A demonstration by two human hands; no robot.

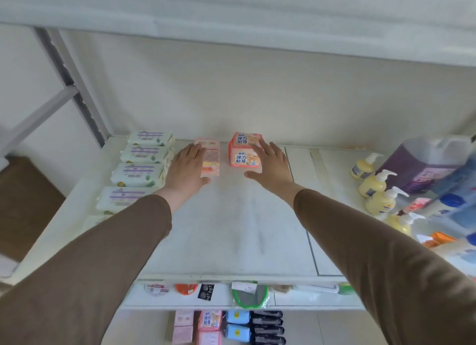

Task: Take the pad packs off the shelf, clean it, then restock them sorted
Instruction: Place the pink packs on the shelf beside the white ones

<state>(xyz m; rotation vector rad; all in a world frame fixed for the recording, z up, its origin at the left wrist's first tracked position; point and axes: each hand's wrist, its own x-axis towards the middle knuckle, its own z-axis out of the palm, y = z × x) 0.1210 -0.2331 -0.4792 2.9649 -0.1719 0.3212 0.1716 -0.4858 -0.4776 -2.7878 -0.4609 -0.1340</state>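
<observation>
From the head camera we look down onto a white shelf [231, 228], with both our arms in brown sleeves [103, 254] reaching toward its back edge. Our left hand [186, 165] lies flat with straight fingers along the left side of a pale pink pad pack row [210, 157], the thumb at the row's front end. Our right hand [270, 161] is also flat and spread, fingers resting on the right side of the red-orange pad packs [243, 150], which sit two deep near the middle of the back edge; the thumb points left on the bare shelf in front of them. Neither hand curls around anything. The two groups of packs stand just beside each other with a narrow gap between.

Along the shelf's left edge runs a line of white wipe packs [140, 164] from the back corner toward the front. At the right edge we see yellow pump bottles [376, 187] in a row and a large purple jug [425, 161] behind them, with blurred blue bottles [453, 203] further right. On the lower shelf [296, 301] beneath the front edge lie more pink, blue and black packs [231, 326].
</observation>
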